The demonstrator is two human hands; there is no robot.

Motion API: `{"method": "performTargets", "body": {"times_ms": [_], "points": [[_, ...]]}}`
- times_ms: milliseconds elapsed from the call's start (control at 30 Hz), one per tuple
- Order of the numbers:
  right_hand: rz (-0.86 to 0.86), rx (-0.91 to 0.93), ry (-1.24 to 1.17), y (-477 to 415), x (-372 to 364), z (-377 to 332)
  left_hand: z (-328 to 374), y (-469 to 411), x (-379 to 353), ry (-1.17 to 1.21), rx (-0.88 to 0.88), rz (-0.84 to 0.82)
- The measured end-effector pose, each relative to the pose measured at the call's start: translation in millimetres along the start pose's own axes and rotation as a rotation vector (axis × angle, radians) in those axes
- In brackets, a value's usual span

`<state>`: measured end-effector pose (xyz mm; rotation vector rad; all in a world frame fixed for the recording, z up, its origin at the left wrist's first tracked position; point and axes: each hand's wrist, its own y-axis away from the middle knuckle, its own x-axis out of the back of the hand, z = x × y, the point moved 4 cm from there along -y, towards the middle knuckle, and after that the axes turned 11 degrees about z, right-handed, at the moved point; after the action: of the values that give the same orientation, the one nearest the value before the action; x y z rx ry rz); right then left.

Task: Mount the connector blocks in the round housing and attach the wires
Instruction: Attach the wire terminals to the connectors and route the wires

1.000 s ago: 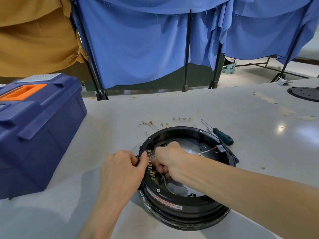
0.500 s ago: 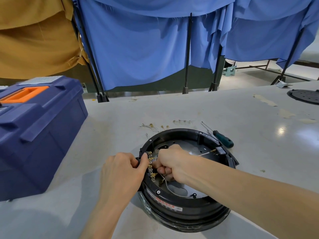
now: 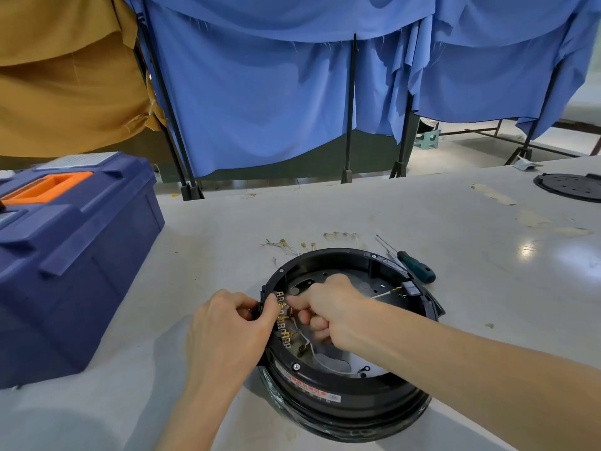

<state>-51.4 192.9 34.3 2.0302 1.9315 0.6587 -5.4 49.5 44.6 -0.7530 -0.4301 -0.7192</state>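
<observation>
Far left of the round black plastic housing (image 3: 357, 395): a dark blue plastic toolbox with an orange handle (image 3: 74, 255), standing well apart from it on the grey tabletop (image 3: 455, 222).

At the housing's left rim, the left hand (image 3: 227, 323) grasps the wall. Its fingers are curled round the outside and its thumb is pressed on the inside, just beside the top of the connector block (image 3: 282, 320) — a row of brass terminals mounted upright against the inner wall.

Inside the housing, the right hand (image 3: 328, 307) is clenched, with thumb and forefinger pinched together at the block's upper terminals. A thin white wire (image 3: 313, 348) runs from the housing floor up into the curled fingers.

Just behind the housing lie loose brass terminals with short leads (image 3: 292, 245).

Behind its right rim, almost touching it — a green-handled screwdriver (image 3: 416, 270).

Far right of the housing, at the table's edge, lies a flat black round lid (image 3: 572, 187).
</observation>
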Motion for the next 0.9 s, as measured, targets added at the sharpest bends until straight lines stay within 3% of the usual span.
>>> {"method": "performTargets", "body": {"times_ms": [133, 233, 400, 567, 900], "points": [[0.137, 0.275, 0.226, -1.8, 17.5, -19.1, 0.7, 0.0, -1.0, 0.023, -0.03, 0.019], [0.062, 0.365, 0.328, -3.8, 21.3, -34.7, 1.9, 0.6, -2.0, 0.031, -0.054, 0.03], [-0.141, 0.303, 0.633, -13.9, 1.1, -37.7, 2.1, 1.1, -1.7, 0.064, -0.059, 0.03], [-0.291, 0.151, 0.637, -22.6, -8.0, -40.8, 0.4, 0.5, -4.1, 0.067, -0.056, 0.009], [-0.223, 0.045, 0.543, -34.3, -13.9, -31.6, -3.0, -0.8, -9.8, 0.13, -0.043, -0.034]]}}
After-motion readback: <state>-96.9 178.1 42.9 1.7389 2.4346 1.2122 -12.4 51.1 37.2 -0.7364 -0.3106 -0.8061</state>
